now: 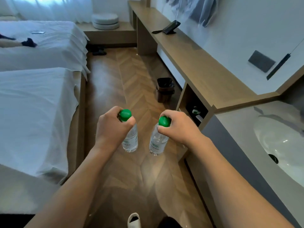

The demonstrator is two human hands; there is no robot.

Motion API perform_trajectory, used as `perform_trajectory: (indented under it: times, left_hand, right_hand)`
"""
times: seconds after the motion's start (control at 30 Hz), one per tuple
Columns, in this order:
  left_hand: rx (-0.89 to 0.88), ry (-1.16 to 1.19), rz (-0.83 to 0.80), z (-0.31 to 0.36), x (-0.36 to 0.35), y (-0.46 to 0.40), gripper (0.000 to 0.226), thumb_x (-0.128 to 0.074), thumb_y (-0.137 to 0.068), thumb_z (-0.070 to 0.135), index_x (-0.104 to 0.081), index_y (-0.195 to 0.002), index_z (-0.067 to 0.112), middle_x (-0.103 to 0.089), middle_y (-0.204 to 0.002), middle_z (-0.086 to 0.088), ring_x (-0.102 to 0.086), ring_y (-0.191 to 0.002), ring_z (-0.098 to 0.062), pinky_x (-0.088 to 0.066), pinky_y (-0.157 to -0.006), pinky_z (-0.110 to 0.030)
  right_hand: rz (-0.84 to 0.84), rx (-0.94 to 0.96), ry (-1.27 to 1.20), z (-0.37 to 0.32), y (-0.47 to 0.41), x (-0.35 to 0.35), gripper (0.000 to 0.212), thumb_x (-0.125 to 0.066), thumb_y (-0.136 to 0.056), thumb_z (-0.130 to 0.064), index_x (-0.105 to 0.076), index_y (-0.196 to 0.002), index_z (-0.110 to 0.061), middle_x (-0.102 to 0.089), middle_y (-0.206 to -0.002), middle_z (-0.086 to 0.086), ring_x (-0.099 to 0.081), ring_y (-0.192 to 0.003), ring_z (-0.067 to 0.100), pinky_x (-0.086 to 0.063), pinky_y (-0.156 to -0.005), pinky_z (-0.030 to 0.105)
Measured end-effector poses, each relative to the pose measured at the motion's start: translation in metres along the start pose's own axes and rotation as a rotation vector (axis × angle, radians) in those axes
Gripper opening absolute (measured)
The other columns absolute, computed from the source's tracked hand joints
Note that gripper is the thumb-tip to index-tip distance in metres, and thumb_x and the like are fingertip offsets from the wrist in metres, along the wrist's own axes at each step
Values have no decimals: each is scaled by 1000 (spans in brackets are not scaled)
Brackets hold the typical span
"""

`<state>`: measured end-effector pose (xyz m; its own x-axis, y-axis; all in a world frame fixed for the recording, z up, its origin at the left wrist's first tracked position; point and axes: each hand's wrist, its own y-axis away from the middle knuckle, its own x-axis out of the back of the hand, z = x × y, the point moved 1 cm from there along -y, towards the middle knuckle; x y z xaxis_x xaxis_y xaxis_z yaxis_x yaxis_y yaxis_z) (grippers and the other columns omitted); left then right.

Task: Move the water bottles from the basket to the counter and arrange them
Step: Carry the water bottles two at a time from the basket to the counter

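Head view, bin [165, 89] beside counter [195, 63]

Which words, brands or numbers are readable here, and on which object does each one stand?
None can be read with certainty.
Right bottle cap: embossed marks, too blurred to read.
Left bottle label: green print, too blurred.
Right bottle label: green print, too blurred.
Telephone on the counter: nothing legible.

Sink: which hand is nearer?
Right. The right hand holds its bottle just left of the sink; the left hand is farther left, toward the bed.
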<state>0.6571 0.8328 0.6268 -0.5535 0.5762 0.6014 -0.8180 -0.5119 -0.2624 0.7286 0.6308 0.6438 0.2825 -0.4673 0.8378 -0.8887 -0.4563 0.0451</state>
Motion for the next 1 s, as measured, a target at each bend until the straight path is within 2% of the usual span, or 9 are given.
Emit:
perform_trajectory:
  times: [0.07,0.23,0.43,0.6,0.8,1.0]
  left_hand:
    - [-1,-5,0,-5,-8,-36,19,-75,-74,27,-57,-69,22,-52,-57,6,-49,-54,-7,-32,-50,-15]
    - [6,-16,-14,-20,-38,-125,25,-74,-74,26,-51,-64,24,-48,-54,6,-44,-51,-8,-32,-49,-22]
    - [-16,-47,-33,-35,-78,-236,17,-74,-74,27,-60,-71,18,-53,-58,3,-48,-53,-11,-37,-49,-23]
    - [-8,-55,-11,-47,-103,-332,17,-74,-74,28,-60,-71,18,-54,-58,2,-49,-55,-14,-39,-51,-27]
    - [0,-46,-4,-73,-128,-457,20,-73,-74,27,-56,-66,20,-50,-54,3,-46,-52,-12,-32,-47,-15]
    - [-44,-2,-66,-104,-144,-590,19,-72,-73,26,-57,-64,20,-48,-52,3,-41,-50,-12,-33,-47,-16]
  right_hand:
    - [14,-8,-4,-1,-33,1,19,-67,-76,-38,-64,-93,-30,-62,-84,-11,-60,-79,13,-55,-71,37]
    - [15,-25,-27,9,-125,3,19,-67,-76,-39,-63,-92,-30,-63,-82,-11,-61,-76,10,-54,-67,34]
    - [-16,-7,-26,24,-244,7,19,-67,-76,-40,-63,-91,-30,-63,-81,-10,-60,-73,9,-49,-61,27]
    - [-27,16,-11,24,-343,14,21,-66,-77,-37,-63,-94,-27,-63,-84,-9,-60,-75,13,-50,-64,30]
    - [-15,-18,-17,18,-471,12,17,-66,-76,-36,-63,-91,-28,-63,-83,-9,-60,-75,11,-53,-66,32]
    - [22,-49,-22,-5,-599,8,17,-67,-76,-35,-64,-91,-29,-63,-79,-10,-60,-73,9,-50,-61,29]
